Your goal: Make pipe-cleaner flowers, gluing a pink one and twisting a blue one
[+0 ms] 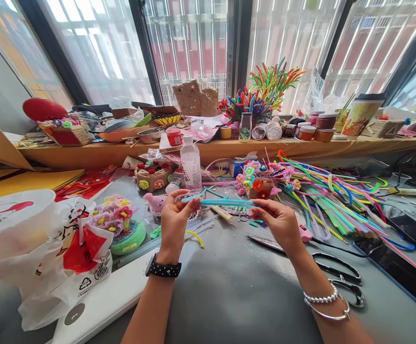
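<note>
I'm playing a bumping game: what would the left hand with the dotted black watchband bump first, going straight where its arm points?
Probably the tall clear plastic bottle with black writing, just beyond the left hand. One view makes depth hard to tell.

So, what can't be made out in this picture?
In the head view:
Middle of the scissors: hidden behind the right forearm.
Right ends of the blue strips: covered by the right hand.
Dark phone: cut off by the right edge.
Fine print on the bottle: too small.
</note>
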`<state>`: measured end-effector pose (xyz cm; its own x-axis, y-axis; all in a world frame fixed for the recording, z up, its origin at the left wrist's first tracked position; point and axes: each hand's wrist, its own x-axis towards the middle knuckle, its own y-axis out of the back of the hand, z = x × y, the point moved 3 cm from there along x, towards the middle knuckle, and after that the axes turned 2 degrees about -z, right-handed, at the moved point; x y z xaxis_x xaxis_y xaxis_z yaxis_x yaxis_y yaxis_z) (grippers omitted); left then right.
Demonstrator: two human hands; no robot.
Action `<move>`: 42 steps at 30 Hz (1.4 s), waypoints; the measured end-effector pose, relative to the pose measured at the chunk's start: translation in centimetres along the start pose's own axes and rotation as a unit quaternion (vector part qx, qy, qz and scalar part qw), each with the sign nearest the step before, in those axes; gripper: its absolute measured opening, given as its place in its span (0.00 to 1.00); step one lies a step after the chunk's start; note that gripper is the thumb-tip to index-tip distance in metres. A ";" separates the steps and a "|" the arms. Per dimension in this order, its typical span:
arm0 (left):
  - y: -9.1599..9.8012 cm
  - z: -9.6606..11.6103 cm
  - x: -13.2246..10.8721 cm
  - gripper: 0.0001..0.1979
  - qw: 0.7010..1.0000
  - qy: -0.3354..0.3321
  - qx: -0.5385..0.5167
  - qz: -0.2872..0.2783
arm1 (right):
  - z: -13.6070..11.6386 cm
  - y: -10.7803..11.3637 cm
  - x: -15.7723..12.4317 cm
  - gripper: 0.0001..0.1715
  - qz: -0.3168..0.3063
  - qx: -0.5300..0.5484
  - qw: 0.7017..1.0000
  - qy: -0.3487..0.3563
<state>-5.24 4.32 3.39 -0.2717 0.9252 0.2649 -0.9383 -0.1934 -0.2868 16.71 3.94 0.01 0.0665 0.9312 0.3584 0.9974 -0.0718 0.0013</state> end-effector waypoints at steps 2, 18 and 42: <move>0.0 0.0 0.0 0.20 1.000 0.000 0.000 0.002 | -0.1 0.0 -0.1 0.10 0.005 -0.018 1.000 0.018; 0.8 -0.5 0.7 0.20 0.998 0.026 -0.044 0.035 | -0.7 0.9 -0.8 0.15 -0.027 -0.238 0.971 0.008; 1.9 -0.9 1.2 0.09 0.974 0.044 -0.194 0.108 | -0.6 13.7 -9.8 0.16 -0.221 -0.580 0.782 -0.055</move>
<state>-7.10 5.37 2.31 -0.4179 0.9045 0.0855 -0.7051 -0.2635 -0.6583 29.70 -6.36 -2.97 -0.2125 0.9772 0.0014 0.2315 0.0490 0.9716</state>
